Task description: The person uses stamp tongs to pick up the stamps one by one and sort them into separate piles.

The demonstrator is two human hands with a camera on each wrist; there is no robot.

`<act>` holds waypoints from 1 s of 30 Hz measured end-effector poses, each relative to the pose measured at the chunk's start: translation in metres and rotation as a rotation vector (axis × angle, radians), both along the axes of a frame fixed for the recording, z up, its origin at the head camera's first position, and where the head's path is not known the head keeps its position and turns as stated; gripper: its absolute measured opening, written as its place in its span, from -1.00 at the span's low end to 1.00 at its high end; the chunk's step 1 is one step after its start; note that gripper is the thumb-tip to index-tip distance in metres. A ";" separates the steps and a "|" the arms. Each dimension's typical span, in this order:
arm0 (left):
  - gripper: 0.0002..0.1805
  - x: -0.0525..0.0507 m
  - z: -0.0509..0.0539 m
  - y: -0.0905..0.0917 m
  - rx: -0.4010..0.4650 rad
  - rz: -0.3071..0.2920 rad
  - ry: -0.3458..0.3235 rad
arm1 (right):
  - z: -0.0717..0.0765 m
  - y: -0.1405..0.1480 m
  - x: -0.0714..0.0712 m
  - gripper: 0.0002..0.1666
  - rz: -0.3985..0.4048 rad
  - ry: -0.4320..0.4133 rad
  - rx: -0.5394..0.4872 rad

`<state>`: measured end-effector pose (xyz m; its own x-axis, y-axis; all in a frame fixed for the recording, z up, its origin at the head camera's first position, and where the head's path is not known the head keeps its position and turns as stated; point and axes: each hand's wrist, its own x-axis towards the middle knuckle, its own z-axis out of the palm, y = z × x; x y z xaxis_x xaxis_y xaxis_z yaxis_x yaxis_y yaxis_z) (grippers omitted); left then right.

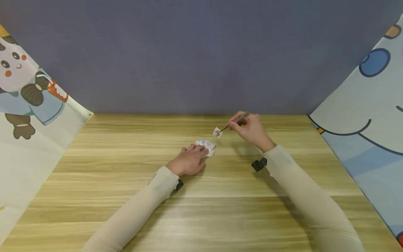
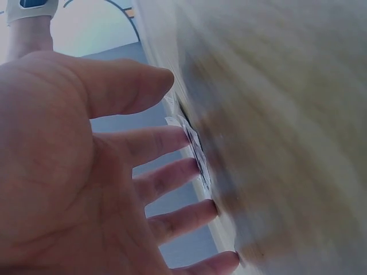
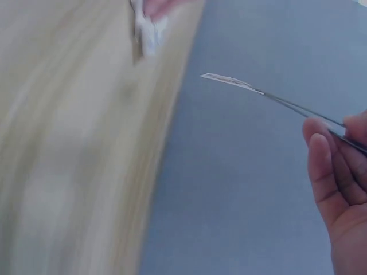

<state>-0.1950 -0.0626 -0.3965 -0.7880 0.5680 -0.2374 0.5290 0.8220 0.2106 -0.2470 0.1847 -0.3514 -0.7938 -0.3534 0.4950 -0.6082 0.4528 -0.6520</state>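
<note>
The right hand (image 1: 250, 130) pinches metal tweezers (image 1: 234, 121), whose tips hold a small white sticker (image 1: 217, 132) with a brown and orange picture, raised above the table. In the right wrist view the sticker (image 3: 226, 79) shows nearly edge-on at the tips of the tweezers (image 3: 287, 103). The left hand (image 1: 190, 161) lies palm down, its fingers spread, fingertips resting on white paper pieces (image 1: 210, 146) with blue print. In the left wrist view the fingers of the left hand (image 2: 114, 166) are extended, and two of them touch the paper (image 2: 198, 153).
The wooden table (image 1: 201, 217) runs back to a grey-blue upright panel (image 1: 201, 56). Cartoon-printed sheets stand at the left (image 1: 34, 140) and right (image 1: 355, 115). A small black device (image 1: 259, 164) sits at the right wrist.
</note>
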 end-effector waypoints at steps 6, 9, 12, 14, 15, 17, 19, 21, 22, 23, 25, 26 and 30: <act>-0.40 -0.001 0.001 0.000 -0.001 -0.002 -0.003 | 0.002 0.023 -0.008 -0.88 -0.087 0.023 0.013; -0.40 -0.002 0.001 0.000 0.004 -0.005 -0.001 | -0.001 0.032 -0.012 -0.90 -0.103 -0.013 0.019; -0.43 -0.003 0.000 0.000 0.015 -0.013 0.012 | -0.006 0.040 -0.016 -0.91 -0.109 -0.081 0.008; -0.47 -0.004 0.001 0.001 0.036 -0.017 0.033 | -0.008 0.045 -0.020 -0.91 -0.116 -0.127 -0.008; -0.48 -0.004 0.001 0.002 0.050 -0.016 0.046 | -0.010 0.047 -0.022 -0.91 -0.121 -0.144 -0.013; -0.51 -0.006 0.002 0.006 0.080 -0.017 0.078 | -0.013 0.053 -0.026 -0.91 -0.136 -0.160 -0.015; -0.52 -0.008 0.003 0.011 0.109 -0.018 0.111 | -0.016 0.058 -0.031 -0.92 -0.151 -0.166 -0.009; -0.52 -0.011 0.005 0.018 0.120 -0.025 0.124 | -0.019 0.062 -0.035 -0.92 -0.163 -0.176 -0.001; -0.52 -0.012 0.006 0.022 0.119 -0.032 0.128 | -0.021 0.064 -0.037 -0.91 -0.164 -0.183 -0.001; -0.51 -0.013 0.007 0.026 0.112 -0.038 0.121 | -0.023 0.065 -0.038 -0.91 -0.165 -0.193 0.002; -0.49 -0.014 0.009 0.035 0.097 -0.054 0.098 | -0.026 0.067 -0.040 -0.90 -0.163 -0.225 -0.004; -0.48 -0.015 0.010 0.040 0.085 -0.063 0.087 | -0.027 0.068 -0.040 -0.90 -0.164 -0.242 -0.006; -0.47 -0.017 0.013 0.058 0.055 -0.083 0.050 | -0.033 0.069 -0.039 -0.89 -0.164 -0.304 -0.014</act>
